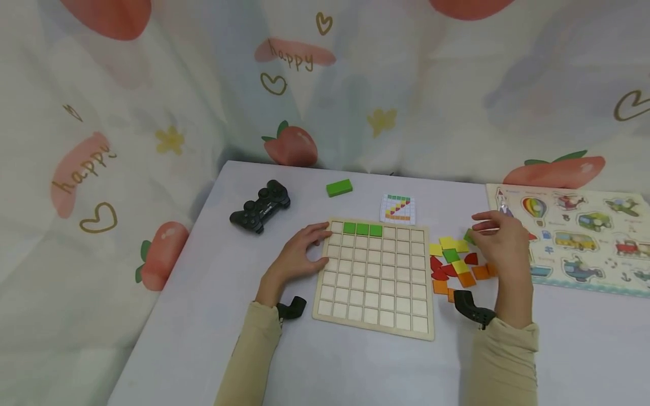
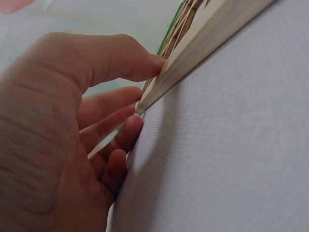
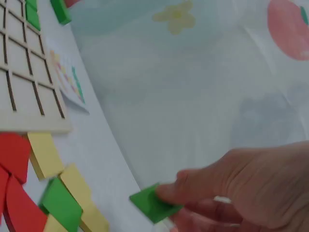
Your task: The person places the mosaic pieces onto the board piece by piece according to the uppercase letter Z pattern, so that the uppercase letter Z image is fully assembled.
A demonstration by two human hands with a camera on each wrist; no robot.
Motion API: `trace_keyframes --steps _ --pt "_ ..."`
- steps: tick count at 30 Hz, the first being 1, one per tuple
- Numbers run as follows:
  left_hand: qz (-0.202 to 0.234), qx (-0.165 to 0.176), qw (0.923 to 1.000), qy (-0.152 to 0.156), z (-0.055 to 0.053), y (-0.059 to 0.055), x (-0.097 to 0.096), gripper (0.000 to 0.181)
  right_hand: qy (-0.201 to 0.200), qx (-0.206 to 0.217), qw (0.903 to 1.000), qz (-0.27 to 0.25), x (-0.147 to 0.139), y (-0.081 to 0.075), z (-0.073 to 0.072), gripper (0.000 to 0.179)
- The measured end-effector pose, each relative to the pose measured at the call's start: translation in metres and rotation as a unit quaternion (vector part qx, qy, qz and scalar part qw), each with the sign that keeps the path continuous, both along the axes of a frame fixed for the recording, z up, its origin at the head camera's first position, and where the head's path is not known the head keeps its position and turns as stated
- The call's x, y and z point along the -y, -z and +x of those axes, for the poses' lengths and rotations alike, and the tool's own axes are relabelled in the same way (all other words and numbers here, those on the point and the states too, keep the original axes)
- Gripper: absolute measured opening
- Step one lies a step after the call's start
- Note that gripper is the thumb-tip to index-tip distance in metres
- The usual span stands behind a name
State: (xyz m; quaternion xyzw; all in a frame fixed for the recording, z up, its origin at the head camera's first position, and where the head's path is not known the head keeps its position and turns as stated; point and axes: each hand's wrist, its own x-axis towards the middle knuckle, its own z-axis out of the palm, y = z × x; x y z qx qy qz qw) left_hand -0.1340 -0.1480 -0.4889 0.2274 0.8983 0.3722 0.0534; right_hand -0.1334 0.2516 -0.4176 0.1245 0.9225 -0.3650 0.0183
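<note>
A wooden grid board [image 1: 373, 285] lies on the table, with several green square tiles [image 1: 363, 229] in its top row. At the board's left side, my left hand [image 1: 299, 254] touches the edge with thumb and fingertips, fingers spread and relaxed. My right hand [image 1: 500, 239] pinches a green square tile [image 3: 153, 203] between thumb and fingers, just right of the loose pieces. That pile holds yellow squares [image 3: 46, 154], red curved pieces [image 3: 21, 208], orange squares [image 1: 466, 279] and another green square [image 3: 65, 205].
Behind the board lie a small printed pattern card [image 1: 398, 210] and a green block [image 1: 339, 188]. A black game controller [image 1: 260, 207] sits at the back left. On the right is a picture puzzle board [image 1: 576, 265] with vehicle shapes. Patterned cloth [image 1: 345, 124] hangs behind the table.
</note>
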Motion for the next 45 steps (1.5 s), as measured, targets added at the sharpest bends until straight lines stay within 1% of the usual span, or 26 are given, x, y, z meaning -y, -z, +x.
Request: trace_keyframes --steps 3,6,8,11,13,15,18,20,26,29,33,36,40,43,45 --pt "-0.005 0.003 1.0000 0.001 0.000 0.002 0.000 0.057 -0.030 -0.054 0.9972 -0.042 0.011 0.002 -0.001 0.037" --pt "-0.006 0.000 1.0000 -0.001 0.000 0.002 0.000 0.057 -0.073 -0.096 0.9898 -0.076 0.032 0.010 -0.007 0.033" --pt "-0.005 -0.002 1.0000 -0.001 -0.001 0.002 0.000 0.057 -0.105 -0.111 0.9847 -0.084 0.049 0.016 -0.011 0.028" --pt "-0.007 0.000 1.0000 0.000 -0.001 0.002 0.000 0.057 -0.154 -0.125 0.9767 -0.082 0.073 0.023 -0.014 0.023" --pt "-0.007 0.001 1.0000 0.002 -0.002 0.001 0.000 0.057 -0.178 -0.138 0.9713 -0.077 0.088 0.028 -0.015 0.021" --pt "-0.007 -0.001 1.0000 0.003 -0.002 0.001 0.000 0.057 -0.192 -0.143 0.9676 -0.079 0.099 0.033 -0.015 0.020" --pt "-0.005 -0.007 0.9999 0.007 -0.001 0.001 0.000 0.057 -0.193 -0.148 0.9663 -0.084 0.108 0.040 -0.015 0.019" --pt "-0.002 -0.011 0.9999 0.009 -0.001 0.001 -0.001 0.056 -0.185 -0.145 0.9682 -0.087 0.109 0.044 -0.016 0.020" --pt "0.002 -0.015 0.9998 0.013 -0.002 0.001 -0.003 0.056 -0.166 -0.122 0.9741 -0.094 0.107 0.047 -0.017 0.022" --pt "0.003 -0.015 0.9998 0.011 -0.003 0.001 -0.004 0.056 -0.168 -0.119 0.9744 -0.091 0.106 0.048 -0.018 0.022" --pt "0.002 -0.006 0.9999 0.011 -0.001 0.002 -0.005 0.056 -0.172 -0.115 0.9748 -0.084 0.104 0.050 -0.016 0.022" --pt "-0.004 -0.003 0.9999 0.010 0.001 0.004 -0.004 0.056 -0.180 -0.111 0.9734 -0.089 0.101 0.050 -0.015 0.022" --pt "-0.003 -0.012 0.9999 0.003 0.002 0.003 -0.003 0.056 -0.182 -0.121 0.9700 -0.107 0.091 0.042 -0.016 0.023" --pt "0.000 -0.011 0.9999 0.000 0.002 0.002 -0.002 0.056 -0.168 -0.109 0.9752 -0.095 0.071 0.030 -0.017 0.027" --pt "0.001 -0.006 1.0000 -0.002 0.001 0.001 -0.002 0.056 -0.155 -0.079 0.9822 -0.071 0.052 0.021 -0.014 0.030"
